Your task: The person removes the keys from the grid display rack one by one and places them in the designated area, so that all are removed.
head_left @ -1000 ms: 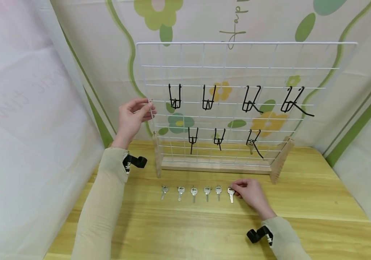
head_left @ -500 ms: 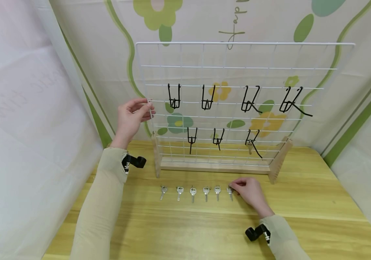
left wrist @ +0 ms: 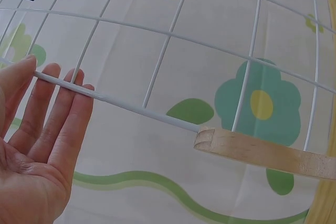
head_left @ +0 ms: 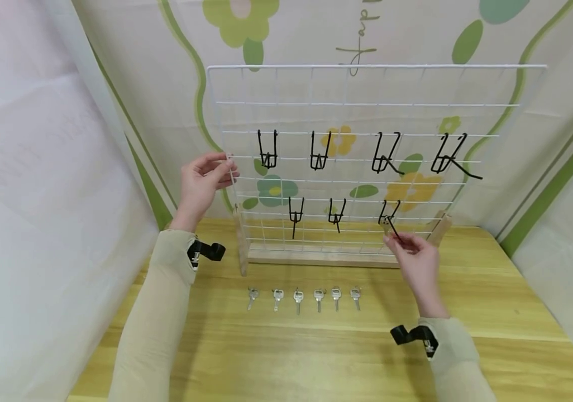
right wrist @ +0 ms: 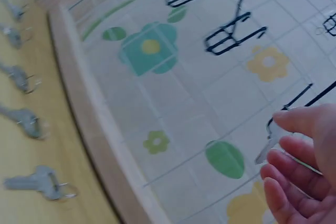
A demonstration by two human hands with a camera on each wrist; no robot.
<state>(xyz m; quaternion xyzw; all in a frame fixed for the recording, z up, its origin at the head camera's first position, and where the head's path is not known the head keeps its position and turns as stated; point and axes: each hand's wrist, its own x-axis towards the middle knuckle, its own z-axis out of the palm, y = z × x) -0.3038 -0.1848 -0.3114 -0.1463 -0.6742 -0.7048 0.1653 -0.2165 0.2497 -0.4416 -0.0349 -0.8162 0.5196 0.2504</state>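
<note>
My left hand [head_left: 202, 181] holds the left edge wire of a white wire grid rack [head_left: 316, 66], thumb on one side and fingers on the other, as the left wrist view shows. A silver key [head_left: 386, 228] hangs on the lower right black hook [head_left: 392, 212]. My right hand [head_left: 419, 262] is at that hook's front end, fingertips close to the hanging key. In the right wrist view, a gap shows between the right hand's fingers [right wrist: 302, 121], with the key [right wrist: 266, 148] just beyond them. Several silver keys [head_left: 299, 298] lie in a row on the table before the rack.
More black hooks hang on the grid, among them an upper right hook [head_left: 447, 156] sticking out forward. The rack stands on a wooden base [head_left: 316, 258] on the wooden table [head_left: 286, 357]. A flower-print cloth [head_left: 141, 33] rises behind.
My right hand has left the rightmost key in the table row and moved up and forward to the lower right hook. That key stays on the table. The left hand has kept its place.
</note>
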